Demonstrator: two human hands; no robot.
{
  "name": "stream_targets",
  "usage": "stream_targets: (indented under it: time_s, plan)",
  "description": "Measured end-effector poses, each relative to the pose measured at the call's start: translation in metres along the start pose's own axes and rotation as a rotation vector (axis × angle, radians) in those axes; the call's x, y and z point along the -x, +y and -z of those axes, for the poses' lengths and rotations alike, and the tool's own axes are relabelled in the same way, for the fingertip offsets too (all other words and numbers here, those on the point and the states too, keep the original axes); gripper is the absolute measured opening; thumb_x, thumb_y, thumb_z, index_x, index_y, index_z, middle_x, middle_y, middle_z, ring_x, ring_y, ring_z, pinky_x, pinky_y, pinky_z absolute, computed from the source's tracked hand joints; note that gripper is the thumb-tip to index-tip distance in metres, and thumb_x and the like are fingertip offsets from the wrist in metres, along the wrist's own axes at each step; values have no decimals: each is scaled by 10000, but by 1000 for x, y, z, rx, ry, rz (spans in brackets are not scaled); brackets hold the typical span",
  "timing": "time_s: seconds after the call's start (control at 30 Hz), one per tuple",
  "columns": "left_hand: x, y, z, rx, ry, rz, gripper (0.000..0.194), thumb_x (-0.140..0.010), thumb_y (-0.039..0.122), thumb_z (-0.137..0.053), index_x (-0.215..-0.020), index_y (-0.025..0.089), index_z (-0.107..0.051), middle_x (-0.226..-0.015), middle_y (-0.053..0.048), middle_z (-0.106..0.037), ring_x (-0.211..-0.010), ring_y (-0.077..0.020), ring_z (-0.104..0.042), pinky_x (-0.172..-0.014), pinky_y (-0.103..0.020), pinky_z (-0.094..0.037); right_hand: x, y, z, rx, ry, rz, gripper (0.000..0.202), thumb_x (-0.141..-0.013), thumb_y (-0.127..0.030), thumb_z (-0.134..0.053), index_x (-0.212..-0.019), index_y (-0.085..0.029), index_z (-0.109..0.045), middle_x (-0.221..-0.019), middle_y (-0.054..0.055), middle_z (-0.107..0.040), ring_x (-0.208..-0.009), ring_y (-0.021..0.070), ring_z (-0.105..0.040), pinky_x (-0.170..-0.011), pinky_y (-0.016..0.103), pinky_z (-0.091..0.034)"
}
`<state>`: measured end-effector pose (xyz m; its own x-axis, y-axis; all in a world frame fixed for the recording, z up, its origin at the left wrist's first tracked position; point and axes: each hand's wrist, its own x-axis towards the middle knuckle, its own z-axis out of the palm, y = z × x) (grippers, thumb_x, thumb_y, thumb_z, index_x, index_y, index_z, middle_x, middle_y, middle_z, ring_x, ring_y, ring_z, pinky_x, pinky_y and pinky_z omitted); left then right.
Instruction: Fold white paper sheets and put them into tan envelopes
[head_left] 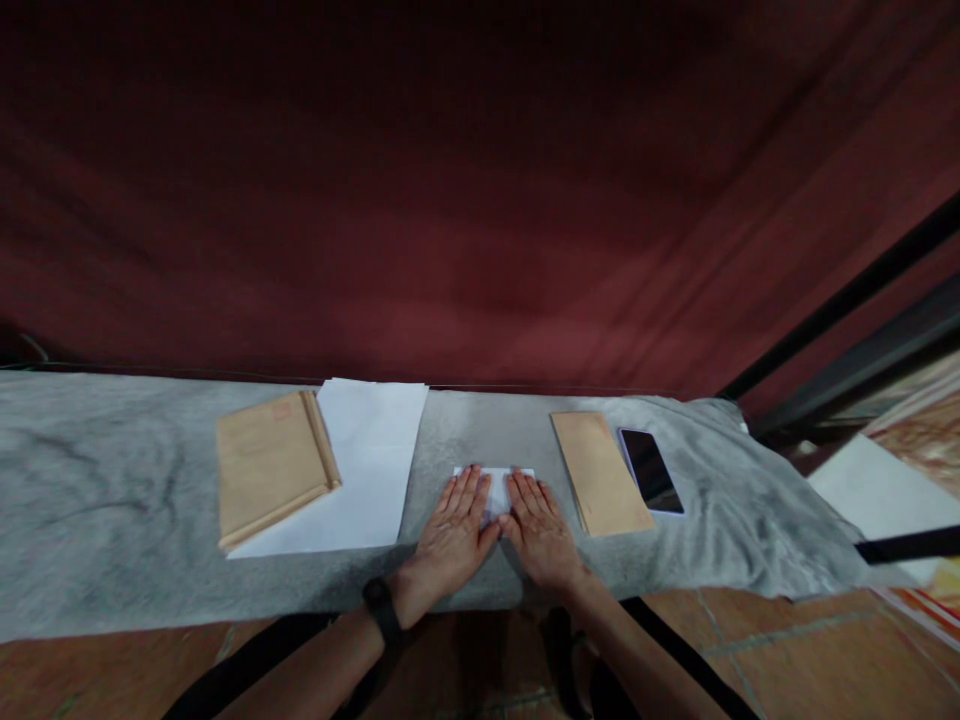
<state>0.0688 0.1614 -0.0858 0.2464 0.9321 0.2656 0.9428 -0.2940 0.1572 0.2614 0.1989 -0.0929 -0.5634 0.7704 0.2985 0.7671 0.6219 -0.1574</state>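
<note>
A small folded sheet of white paper lies on the grey cloth, mostly covered by my two hands. My left hand rests flat on its left part with the fingers stretched out. On the right part my right hand lies flat too, fingers straight and slightly apart. The thumbs meet or nearly meet over the paper's near edge. Neither hand grips anything. To the right of my right hand are brown envelopes. Left of my left hand lies a stack of white paper sheets.
A bundle of brown envelopes sits partly on the white sheets. A phone lies beside the right-hand envelopes. Grey cloth covers the long narrow surface. Behind it hangs a dark red fabric; dark bars stand at the right.
</note>
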Motion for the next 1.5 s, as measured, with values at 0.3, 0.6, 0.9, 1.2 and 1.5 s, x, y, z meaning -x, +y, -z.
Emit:
stream_targets:
  time_s: [0.3, 0.6, 0.9, 1.2, 1.5]
  plan:
    - [1, -7, 7, 8, -48, -9, 846, -921, 711, -412, -1544, 145, -329, -1619, -166, -307, -1504, -307, -268, -1200, -483, -264, -5, 10, 3, 20, -110, -92, 586, -1056, -449, -273, -1560, -151, -312, -1626, 88, -287, -1501, 225, -281, -1231, 438, -243]
    - [-1, -14, 2, 2, -40, 9, 928, -875, 777, -421, -1548, 146, -315, -1615, -182, -307, -1496, -312, -290, -1199, -473, -268, -4, 15, 4, 57, -87, -166, 595, -1054, -432, -281, -1555, -115, -321, -1607, 108, -331, -1491, 247, -306, -1209, 444, -291]
    - [-3, -6, 10, -44, -26, -34, 707, -970, 613, -400, -1548, 209, -340, -1633, -126, -287, -1515, -291, -243, -1229, -497, -183, -2, 6, 11, -26, 5, -47, 592, -1060, -395, -296, -1591, -154, -200, -1610, 100, -325, -1500, 229, -287, -1224, 455, -274]
    - [-3, -8, 6, -80, -22, -42, 731, -981, 618, -364, -1546, 155, -334, -1613, -150, -323, -1496, -267, -300, -1211, -455, -262, 6, -4, 9, -26, 10, -88, 576, -1044, -405, -364, -1538, -107, -354, -1581, 116, -374, -1481, 235, -330, -1220, 426, -278]
    - [6, 0, 19, -75, 16, -53, 566, -1031, 471, -344, -1498, 163, -429, -1554, -128, -438, -1458, -229, -380, -1207, -453, -295, 12, 3, 14, -38, -1, -95, 535, -1040, -387, -385, -1520, -149, -400, -1562, 111, -411, -1453, 229, -383, -1211, 445, -293]
